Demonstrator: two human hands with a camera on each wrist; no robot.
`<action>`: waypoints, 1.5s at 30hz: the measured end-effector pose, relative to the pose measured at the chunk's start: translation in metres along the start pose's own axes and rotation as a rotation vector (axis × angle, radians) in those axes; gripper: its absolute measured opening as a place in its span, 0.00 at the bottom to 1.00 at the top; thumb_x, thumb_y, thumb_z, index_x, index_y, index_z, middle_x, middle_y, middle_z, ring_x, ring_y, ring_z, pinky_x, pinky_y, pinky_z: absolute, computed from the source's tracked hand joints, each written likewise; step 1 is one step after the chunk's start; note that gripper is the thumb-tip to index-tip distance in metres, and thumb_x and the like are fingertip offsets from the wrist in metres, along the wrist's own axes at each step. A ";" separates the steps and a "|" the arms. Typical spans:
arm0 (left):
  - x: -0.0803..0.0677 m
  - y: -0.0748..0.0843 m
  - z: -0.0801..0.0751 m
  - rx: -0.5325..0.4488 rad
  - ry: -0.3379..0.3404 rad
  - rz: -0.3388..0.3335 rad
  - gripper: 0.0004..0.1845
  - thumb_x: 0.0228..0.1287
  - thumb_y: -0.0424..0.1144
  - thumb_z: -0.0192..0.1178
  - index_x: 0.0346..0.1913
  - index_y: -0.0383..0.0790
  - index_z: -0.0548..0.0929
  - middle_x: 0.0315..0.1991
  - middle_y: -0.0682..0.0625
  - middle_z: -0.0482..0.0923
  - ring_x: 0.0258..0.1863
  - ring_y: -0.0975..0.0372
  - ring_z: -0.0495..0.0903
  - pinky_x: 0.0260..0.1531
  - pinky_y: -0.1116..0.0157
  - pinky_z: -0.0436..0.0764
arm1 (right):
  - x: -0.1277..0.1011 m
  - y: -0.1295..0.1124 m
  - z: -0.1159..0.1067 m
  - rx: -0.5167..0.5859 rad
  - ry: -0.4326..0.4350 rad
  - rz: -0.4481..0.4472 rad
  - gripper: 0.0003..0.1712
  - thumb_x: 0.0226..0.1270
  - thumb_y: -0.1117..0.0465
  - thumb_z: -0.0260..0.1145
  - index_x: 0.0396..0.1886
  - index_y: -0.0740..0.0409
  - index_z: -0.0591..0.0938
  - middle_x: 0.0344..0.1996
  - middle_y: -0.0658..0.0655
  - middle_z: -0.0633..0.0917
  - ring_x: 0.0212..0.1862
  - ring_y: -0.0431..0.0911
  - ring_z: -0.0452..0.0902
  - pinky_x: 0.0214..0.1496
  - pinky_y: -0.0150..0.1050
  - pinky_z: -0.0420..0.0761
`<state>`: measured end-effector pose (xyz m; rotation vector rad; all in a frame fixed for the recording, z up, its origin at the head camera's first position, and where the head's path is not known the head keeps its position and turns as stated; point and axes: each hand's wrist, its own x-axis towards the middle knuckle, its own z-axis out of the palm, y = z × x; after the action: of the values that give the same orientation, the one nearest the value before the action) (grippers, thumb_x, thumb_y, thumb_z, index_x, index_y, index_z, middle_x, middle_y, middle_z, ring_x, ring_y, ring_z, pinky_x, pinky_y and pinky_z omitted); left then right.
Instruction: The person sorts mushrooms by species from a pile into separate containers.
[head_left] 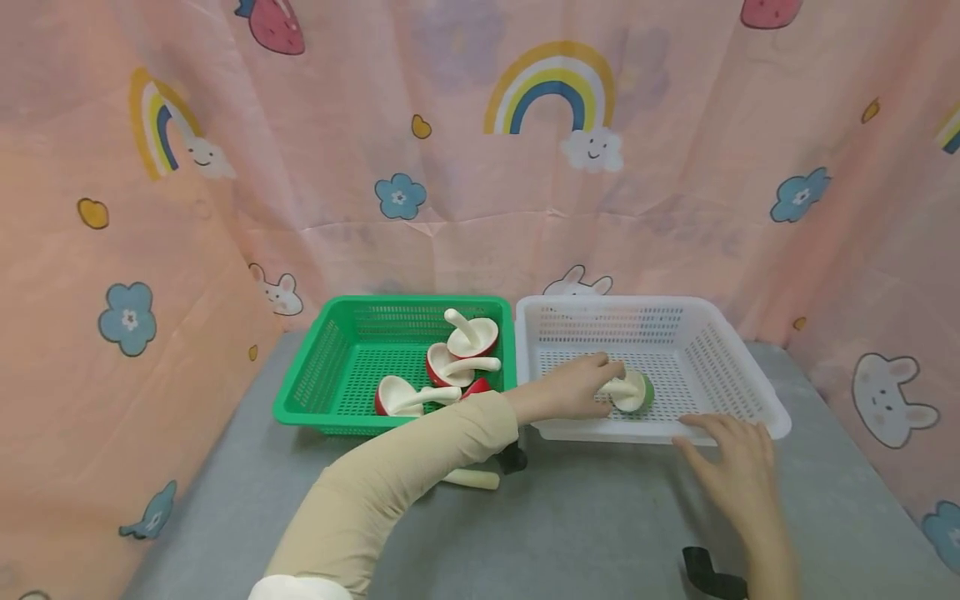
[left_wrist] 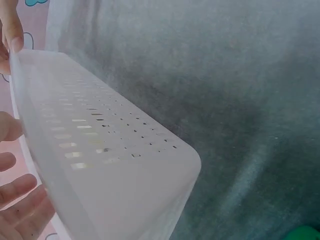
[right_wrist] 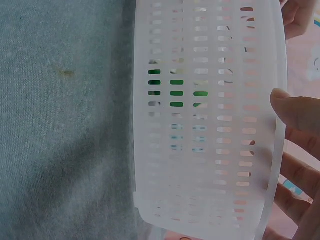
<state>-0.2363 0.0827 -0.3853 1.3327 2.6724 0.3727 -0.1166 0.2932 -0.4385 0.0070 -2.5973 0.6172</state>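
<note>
A ladle-like spoon (head_left: 633, 393) with a cream inside and green outside lies in the white basket (head_left: 738, 429). My left hand (head_left: 573, 389) reaches over the basket's front rim, its fingers beside the spoon's handle and its thumb apart from it. In the left wrist view, the fingers (left_wrist: 32, 212) are spread above the rim, and the spoon is hidden behind the wall. My right hand (head_left: 735, 467) holds the front rim near the right corner. In the right wrist view, its thumb (right_wrist: 295, 107) lies on the outside, with fingers behind the rim.
A green basket (head_left: 300, 412) stands left of the white one, holding several red-and-cream spoons (head_left: 474, 336). A cream handle (head_left: 472, 478) shows on the grey table (head_left: 585, 525) in front, partly hidden by my left sleeve (head_left: 405, 467). A patterned curtain (head_left: 465, 250) hangs behind.
</note>
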 end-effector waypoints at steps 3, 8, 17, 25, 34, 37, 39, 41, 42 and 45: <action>-0.009 -0.001 0.000 0.026 0.022 -0.005 0.25 0.65 0.47 0.61 0.64 0.50 0.71 0.53 0.54 0.75 0.45 0.68 0.75 0.40 0.74 0.75 | 0.001 0.000 0.001 -0.006 -0.009 0.008 0.18 0.55 0.62 0.73 0.45 0.61 0.82 0.49 0.71 0.81 0.55 0.67 0.68 0.71 0.70 0.44; -0.033 0.002 0.003 0.115 0.088 0.021 0.23 0.65 0.49 0.59 0.62 0.51 0.74 0.54 0.55 0.76 0.48 0.67 0.76 0.40 0.75 0.78 | 0.001 0.000 0.001 -0.012 -0.021 0.024 0.18 0.56 0.62 0.72 0.46 0.61 0.82 0.50 0.71 0.80 0.56 0.67 0.67 0.71 0.70 0.43; -0.091 0.014 0.008 0.315 0.212 0.053 0.19 0.65 0.51 0.59 0.57 0.53 0.77 0.46 0.57 0.78 0.42 0.66 0.75 0.34 0.75 0.72 | 0.002 0.001 0.001 -0.006 -0.016 0.022 0.18 0.55 0.62 0.72 0.46 0.62 0.82 0.49 0.72 0.80 0.55 0.67 0.67 0.71 0.70 0.42; -0.132 0.014 0.028 0.482 0.354 0.057 0.16 0.62 0.50 0.61 0.51 0.54 0.77 0.41 0.59 0.77 0.40 0.66 0.76 0.32 0.72 0.73 | 0.002 0.003 -0.001 -0.004 -0.022 0.019 0.17 0.56 0.62 0.72 0.46 0.61 0.82 0.50 0.72 0.80 0.55 0.68 0.67 0.71 0.71 0.41; -0.169 0.002 0.055 0.552 0.457 0.029 0.16 0.55 0.50 0.67 0.46 0.54 0.79 0.38 0.58 0.77 0.37 0.65 0.75 0.35 0.69 0.75 | 0.000 0.002 -0.002 0.019 -0.024 0.006 0.16 0.57 0.61 0.71 0.45 0.61 0.83 0.49 0.72 0.80 0.55 0.68 0.67 0.71 0.71 0.42; -0.177 -0.005 0.062 0.578 0.473 0.018 0.14 0.55 0.49 0.67 0.44 0.54 0.80 0.36 0.58 0.77 0.35 0.65 0.75 0.34 0.68 0.74 | 0.001 0.001 -0.001 0.024 -0.019 0.005 0.16 0.57 0.62 0.70 0.45 0.61 0.82 0.49 0.72 0.80 0.55 0.68 0.67 0.71 0.71 0.41; -0.182 -0.009 0.066 0.605 0.471 0.012 0.13 0.55 0.49 0.67 0.43 0.54 0.80 0.35 0.58 0.77 0.34 0.65 0.74 0.33 0.69 0.73 | 0.001 0.001 0.000 0.024 -0.013 0.001 0.16 0.57 0.62 0.70 0.45 0.61 0.83 0.49 0.72 0.80 0.54 0.68 0.68 0.71 0.71 0.41; -0.186 -0.013 0.068 0.652 0.452 0.005 0.13 0.54 0.49 0.67 0.43 0.54 0.81 0.36 0.58 0.77 0.34 0.65 0.74 0.32 0.68 0.72 | 0.001 0.001 0.000 0.025 -0.011 0.000 0.16 0.57 0.62 0.71 0.45 0.61 0.83 0.48 0.71 0.80 0.54 0.68 0.68 0.71 0.71 0.41; -0.189 -0.015 0.070 0.680 0.439 0.004 0.13 0.55 0.49 0.67 0.43 0.54 0.80 0.36 0.58 0.77 0.34 0.65 0.74 0.32 0.68 0.72 | 0.001 0.001 0.000 0.025 -0.010 -0.001 0.16 0.56 0.62 0.71 0.45 0.61 0.83 0.48 0.71 0.81 0.55 0.68 0.68 0.71 0.71 0.41; -0.195 -0.020 0.072 0.758 0.396 0.011 0.13 0.55 0.48 0.68 0.42 0.54 0.80 0.38 0.59 0.77 0.35 0.64 0.74 0.33 0.67 0.73 | 0.001 0.001 0.001 0.030 -0.017 0.001 0.16 0.57 0.62 0.71 0.45 0.61 0.83 0.48 0.72 0.80 0.55 0.68 0.67 0.71 0.71 0.41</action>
<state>-0.1180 -0.0729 -0.4586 1.5647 3.3106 -0.4923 -0.1177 0.2939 -0.4393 0.0211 -2.6037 0.6592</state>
